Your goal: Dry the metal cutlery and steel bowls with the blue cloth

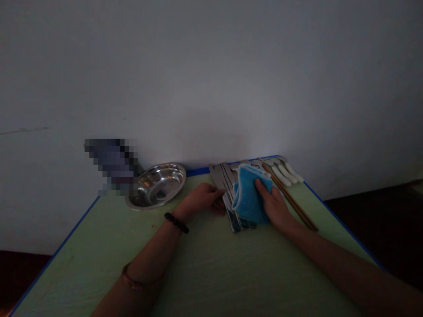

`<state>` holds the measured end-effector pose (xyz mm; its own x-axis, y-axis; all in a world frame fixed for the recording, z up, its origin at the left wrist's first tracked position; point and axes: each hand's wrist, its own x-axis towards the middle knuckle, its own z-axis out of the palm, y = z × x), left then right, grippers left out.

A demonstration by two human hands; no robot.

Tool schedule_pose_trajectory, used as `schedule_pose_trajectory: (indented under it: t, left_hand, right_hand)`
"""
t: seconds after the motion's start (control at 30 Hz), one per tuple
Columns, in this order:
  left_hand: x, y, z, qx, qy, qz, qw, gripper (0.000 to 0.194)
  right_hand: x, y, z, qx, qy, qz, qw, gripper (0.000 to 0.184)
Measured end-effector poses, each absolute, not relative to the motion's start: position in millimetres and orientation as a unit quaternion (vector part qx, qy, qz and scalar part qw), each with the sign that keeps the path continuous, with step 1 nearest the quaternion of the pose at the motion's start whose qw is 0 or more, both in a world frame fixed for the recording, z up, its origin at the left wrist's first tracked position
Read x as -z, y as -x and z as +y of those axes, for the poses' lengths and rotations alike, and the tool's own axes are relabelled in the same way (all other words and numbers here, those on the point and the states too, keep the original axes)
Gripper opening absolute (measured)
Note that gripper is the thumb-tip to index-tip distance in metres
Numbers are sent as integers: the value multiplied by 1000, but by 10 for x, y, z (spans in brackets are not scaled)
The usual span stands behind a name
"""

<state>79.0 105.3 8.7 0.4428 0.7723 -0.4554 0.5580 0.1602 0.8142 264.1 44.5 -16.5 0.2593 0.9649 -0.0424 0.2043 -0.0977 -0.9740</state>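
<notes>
A row of flat steel knives or cutlery (220, 177) lies at the far side of the green table (205, 273). My left hand (203, 199) rests on the table with its fingertips pinching the handle end of one piece. My right hand (276, 206) presses a folded blue cloth (250, 196) with white edging down over the same cutlery, fingers curled on top of the cloth. Whether the left hand grips or merely steadies the piece is hard to tell in the dim light.
A round steel dish (157, 185) sits at the far left by the wall, beside a blurred object (114, 165). White-handled utensils (287, 172) and wooden chopsticks (291, 199) lie right of the cloth. The table has a blue edge (343, 226); a wall stands close behind.
</notes>
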Motion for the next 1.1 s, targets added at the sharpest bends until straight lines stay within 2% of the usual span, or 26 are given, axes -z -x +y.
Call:
schedule_pose_trajectory:
  t: [0.3, 0.67, 1.1]
  left_hand:
    - [-52, -768, 1067, -111, -628, 509, 578, 39]
    - [-25, -794, 1061, -110, -646, 521, 547, 40]
    - [12, -794, 1074, -120, -650, 528, 534, 28]
  right_hand:
    - [115, -2632, 428, -381, 636, -472, 477, 45]
    - [151, -2636, 448, -386, 632, -474, 477, 46]
    - [133, -2625, 443, -388, 622, -481, 481, 46]
